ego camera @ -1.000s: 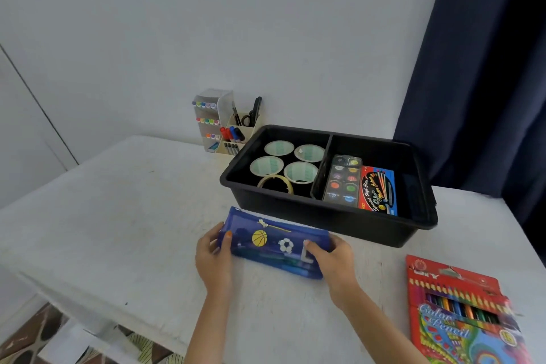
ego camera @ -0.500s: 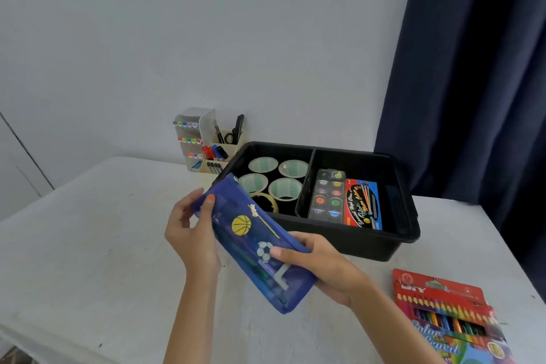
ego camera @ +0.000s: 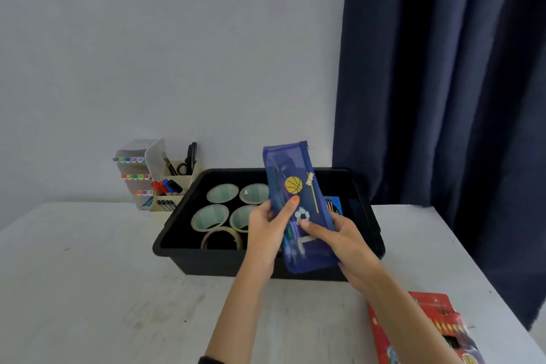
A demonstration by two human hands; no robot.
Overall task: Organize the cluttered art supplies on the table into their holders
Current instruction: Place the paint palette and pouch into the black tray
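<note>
One white table (ego camera: 88,289) carries the black tub (ego camera: 177,233), tape rolls (ego camera: 210,216) filling its left side. Over it the blue mesh pencil case (ego camera: 291,168) stands nearly upright, likely to slot in endways; left hand (ego camera: 264,235) and right hand (ego camera: 347,244) pinch its lower half, thumbs (ego camera: 288,211) in front.

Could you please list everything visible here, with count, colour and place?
table: 1, white
bin: 1, black, on table
pencil pouch: 1, blue mesh, held upright over bin
tape rolls: 5, four pale green, one tan, bin's left compartment
box: 1, blue, bin's right compartment
desk organizer: 1, cream, behind bin's left corner
marker case: 1, clear, left of organizer
colored pencil pack: 1, red, table's near right
curtain: 1, dark blue, right
left hand: grips pouch's left edge
right hand: grips pouch's lower right
</note>
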